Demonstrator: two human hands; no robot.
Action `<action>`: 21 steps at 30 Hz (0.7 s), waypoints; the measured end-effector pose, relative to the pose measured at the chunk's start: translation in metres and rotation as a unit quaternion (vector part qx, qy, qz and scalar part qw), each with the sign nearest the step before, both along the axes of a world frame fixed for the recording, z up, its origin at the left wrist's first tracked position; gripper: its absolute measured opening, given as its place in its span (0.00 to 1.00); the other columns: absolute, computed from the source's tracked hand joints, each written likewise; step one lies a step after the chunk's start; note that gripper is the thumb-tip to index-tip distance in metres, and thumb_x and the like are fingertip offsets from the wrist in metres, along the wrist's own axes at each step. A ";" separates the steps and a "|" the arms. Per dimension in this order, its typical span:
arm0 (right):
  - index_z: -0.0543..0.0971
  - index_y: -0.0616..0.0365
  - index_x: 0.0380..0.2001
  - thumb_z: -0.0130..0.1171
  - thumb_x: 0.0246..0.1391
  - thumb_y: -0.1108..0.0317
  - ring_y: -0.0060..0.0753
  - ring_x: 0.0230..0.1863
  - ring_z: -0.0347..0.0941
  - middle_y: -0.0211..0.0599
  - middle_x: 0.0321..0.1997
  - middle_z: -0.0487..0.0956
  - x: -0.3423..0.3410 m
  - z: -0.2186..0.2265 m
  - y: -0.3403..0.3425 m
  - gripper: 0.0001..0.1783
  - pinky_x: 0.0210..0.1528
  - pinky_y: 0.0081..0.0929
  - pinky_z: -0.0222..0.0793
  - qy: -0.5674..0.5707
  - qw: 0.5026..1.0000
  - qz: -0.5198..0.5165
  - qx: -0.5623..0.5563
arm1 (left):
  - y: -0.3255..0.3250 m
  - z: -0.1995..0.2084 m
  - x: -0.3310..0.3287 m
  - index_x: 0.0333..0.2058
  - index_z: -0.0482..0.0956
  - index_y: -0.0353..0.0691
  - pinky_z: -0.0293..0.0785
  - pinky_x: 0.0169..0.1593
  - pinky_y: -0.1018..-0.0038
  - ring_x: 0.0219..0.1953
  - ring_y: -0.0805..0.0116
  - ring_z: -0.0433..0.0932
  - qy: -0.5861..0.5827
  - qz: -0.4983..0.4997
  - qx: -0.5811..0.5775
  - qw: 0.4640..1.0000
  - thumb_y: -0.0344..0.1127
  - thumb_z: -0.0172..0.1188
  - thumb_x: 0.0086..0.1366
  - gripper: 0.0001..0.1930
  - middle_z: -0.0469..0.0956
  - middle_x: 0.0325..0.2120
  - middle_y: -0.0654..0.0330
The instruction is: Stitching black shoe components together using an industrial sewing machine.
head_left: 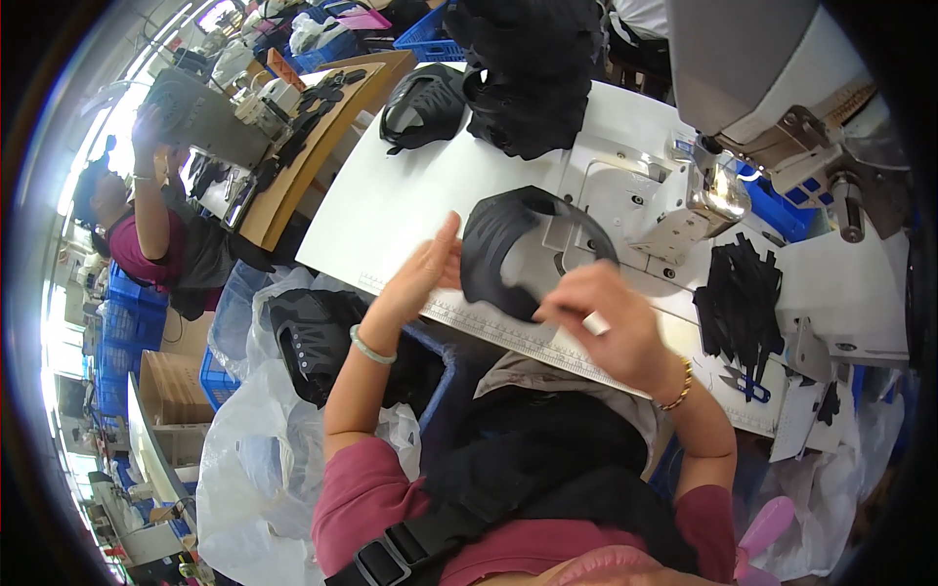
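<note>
A black shoe upper, bent round in an open loop, is at the table's front edge, just left of the sewing machine's metal arm. My left hand is open beside its left side, fingers straight and held together; the thumb side partly hides behind the upper. At the near edge of the upper, my right hand has its fingers curled and pinched on the rim, slightly blurred by motion. Black strips lie in a bundle to the right of that hand, with small blue-handled thread snips below them.
The sewing machine overhangs the right side. Stacked black uppers and a single upper stand at the back. A ruler strip runs along the front edge. More uppers fill a bag-lined bin at left. A co-worker sits far left.
</note>
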State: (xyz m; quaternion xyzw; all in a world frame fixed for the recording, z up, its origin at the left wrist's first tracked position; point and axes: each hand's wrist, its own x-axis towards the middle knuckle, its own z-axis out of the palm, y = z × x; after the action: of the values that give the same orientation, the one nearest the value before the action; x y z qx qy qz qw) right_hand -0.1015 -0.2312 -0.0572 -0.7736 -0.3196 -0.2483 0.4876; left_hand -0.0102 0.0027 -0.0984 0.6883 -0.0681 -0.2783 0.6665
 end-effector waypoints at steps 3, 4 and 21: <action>0.74 0.62 0.39 0.62 0.46 0.76 0.33 0.28 0.76 0.38 0.37 0.76 -0.004 -0.027 0.016 0.15 0.27 0.24 0.72 -0.051 0.978 0.117 -0.164 | -0.018 -0.017 0.002 0.48 0.69 0.28 0.75 0.43 0.76 0.36 0.69 0.78 0.116 0.149 -0.220 0.957 0.38 0.54 0.64 0.20 0.77 0.37 0.53; 0.74 0.62 0.39 0.62 0.46 0.76 0.33 0.28 0.76 0.38 0.37 0.76 -0.006 -0.030 0.021 0.15 0.27 0.24 0.72 -0.056 0.978 0.119 -0.163 | -0.009 -0.018 0.011 0.49 0.68 0.30 0.75 0.43 0.76 0.37 0.69 0.78 0.081 0.163 -0.231 0.956 0.33 0.57 0.62 0.19 0.77 0.39 0.54; 0.73 0.54 0.45 0.56 0.48 0.76 0.35 0.23 0.75 0.36 0.32 0.78 0.008 -0.061 -0.011 0.18 0.23 0.27 0.70 0.069 0.979 -0.016 -0.190 | 0.111 -0.002 0.303 0.33 0.78 0.27 0.73 0.38 0.71 0.30 0.60 0.78 -0.471 0.406 0.326 0.712 0.45 0.59 0.57 0.21 0.79 0.29 0.46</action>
State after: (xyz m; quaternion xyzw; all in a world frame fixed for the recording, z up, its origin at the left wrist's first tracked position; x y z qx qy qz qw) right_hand -0.0937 -0.2421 -0.1183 -0.8724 -0.3145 -0.1370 0.3482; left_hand 0.2924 0.1139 -0.1001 0.8661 0.0076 0.3740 0.3315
